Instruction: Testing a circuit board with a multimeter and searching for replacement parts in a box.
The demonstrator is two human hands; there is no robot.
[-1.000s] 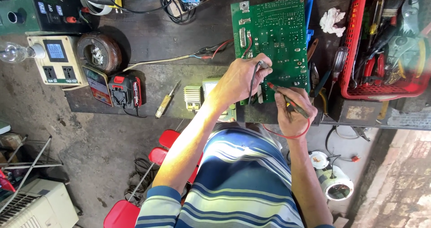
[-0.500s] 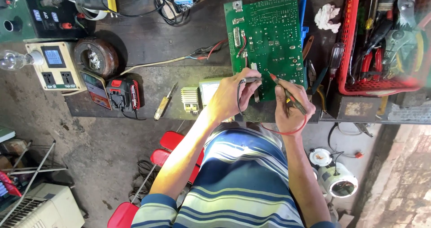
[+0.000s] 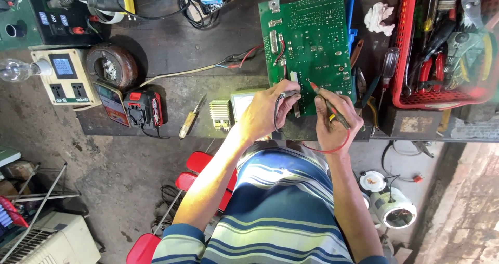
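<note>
1. The left hand (image 3: 267,113) pinches a black probe (image 3: 288,94) against the near edge of the green circuit board (image 3: 312,45).
2. The right hand (image 3: 335,121) grips a red probe (image 3: 327,104), its tip touching the board.
3. The board lies flat on the dark worktop (image 3: 208,40), beside a red basket (image 3: 442,45) of tools.

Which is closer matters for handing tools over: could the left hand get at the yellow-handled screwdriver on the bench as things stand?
Probably yes. The screwdriver lies bare on the bench, left of the left hand, with only a small finned block between them. But that hand holds a black probe, which it would have to put down.
</note>
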